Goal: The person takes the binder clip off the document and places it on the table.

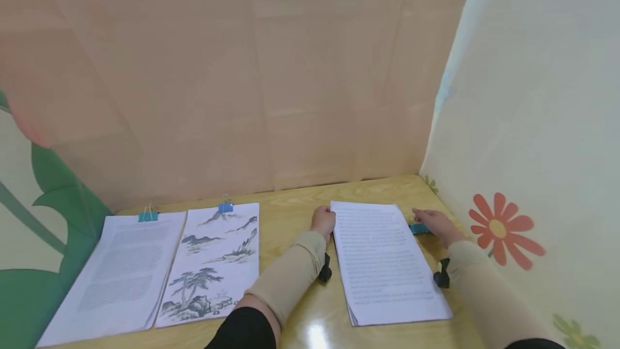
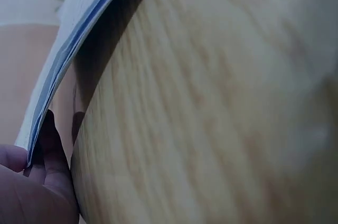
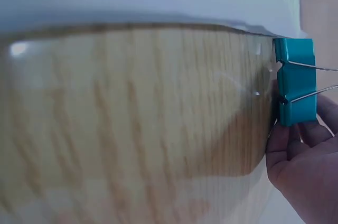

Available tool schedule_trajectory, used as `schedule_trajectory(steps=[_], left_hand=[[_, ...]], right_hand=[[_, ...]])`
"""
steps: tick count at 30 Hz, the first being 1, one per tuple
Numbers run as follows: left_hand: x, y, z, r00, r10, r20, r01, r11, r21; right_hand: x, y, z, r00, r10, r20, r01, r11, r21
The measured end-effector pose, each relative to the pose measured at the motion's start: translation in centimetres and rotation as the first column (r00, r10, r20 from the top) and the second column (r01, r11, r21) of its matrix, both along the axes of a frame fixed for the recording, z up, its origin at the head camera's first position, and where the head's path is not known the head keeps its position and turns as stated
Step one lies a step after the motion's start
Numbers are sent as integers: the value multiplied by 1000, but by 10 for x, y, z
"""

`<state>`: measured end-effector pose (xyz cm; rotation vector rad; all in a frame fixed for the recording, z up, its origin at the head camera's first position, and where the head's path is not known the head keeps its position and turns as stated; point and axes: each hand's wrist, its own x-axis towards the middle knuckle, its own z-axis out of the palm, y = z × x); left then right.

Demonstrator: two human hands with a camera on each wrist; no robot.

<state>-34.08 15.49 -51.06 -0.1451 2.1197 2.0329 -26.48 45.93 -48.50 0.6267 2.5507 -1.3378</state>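
My left hand point(image 1: 323, 221) pinches a stack of printed sheets point(image 1: 387, 263) by its upper left edge. Up close in the left wrist view, the thumb lies over the sheets point(image 2: 66, 49) and the fingers are beneath, with that edge raised off the wood. To the right of the stack, my right hand point(image 1: 437, 225) holds a teal binder clip point(image 1: 418, 229). Seen from the right wrist, the clip point(image 3: 298, 84) has its two wire handles pointing right, and the fingers point(image 3: 306, 134) are at its lower end.
On the left of the wooden table point(image 1: 295, 209) lie a printed stack point(image 1: 126, 273) with a teal clip point(image 1: 148, 216) and an ink-landscape stack point(image 1: 213, 263) with a blue clip point(image 1: 225, 207). A brown covering point(image 1: 242, 79) rises behind; a flowered wall point(image 1: 547, 149) stands at right.
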Motion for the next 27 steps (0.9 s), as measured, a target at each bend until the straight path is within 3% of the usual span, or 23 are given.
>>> schedule_trajectory(steps=[5, 10, 16, 19, 24, 27], left_hand=[[1, -5, -1, 1000, 1, 4, -1, 1000, -22], [-1, -14, 7, 997, -79, -9, 79, 997, -3], [8, -32, 11, 989, -118, 89, 110, 990, 89], [14, -40, 10, 985, -124, 118, 112, 988, 102], [16, -56, 16, 991, -109, 80, 102, 990, 94], [13, -71, 22, 995, -96, 29, 94, 993, 69]], right_hand=[[2, -7, 0, 999, 33, -35, -33, 999, 2], [6, -10, -3, 998, 21, -62, -20, 1000, 16], [16, -15, -11, 998, -10, -61, 12, 999, 41], [19, -23, -4, 994, -61, -90, 70, 993, 95], [15, -41, 18, 965, -185, -185, 222, 953, 208], [9, -59, 31, 929, -188, -317, 274, 929, 251]])
